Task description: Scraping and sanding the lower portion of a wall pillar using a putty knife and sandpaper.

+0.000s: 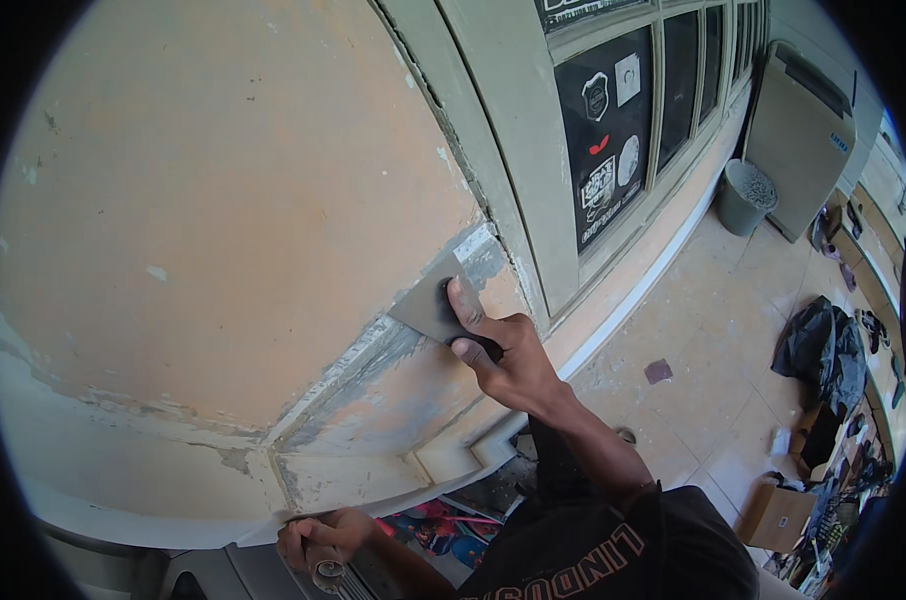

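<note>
A wide flat putty knife [428, 303] is in my right hand [508, 355], its fingers wrapped round the dark handle. The blade lies against a band of grey and white filler [373, 345] that runs slantwise along an edge of the peach wall [193, 230]. Lower down, my left hand [323, 537] is curled closed by the bottom rim of the wall. Just under it shows a round metal end with rails [330, 574]; what the fingers hold is hidden.
A paned window [608, 140] with stickers adjoins the wall. Beyond stand a grey bucket [746, 197] and a tall pale cabinet [803, 140]. On the tiled floor are a black plastic bag [823, 345], a cardboard box [776, 517] and a sandpaper-like square [658, 371].
</note>
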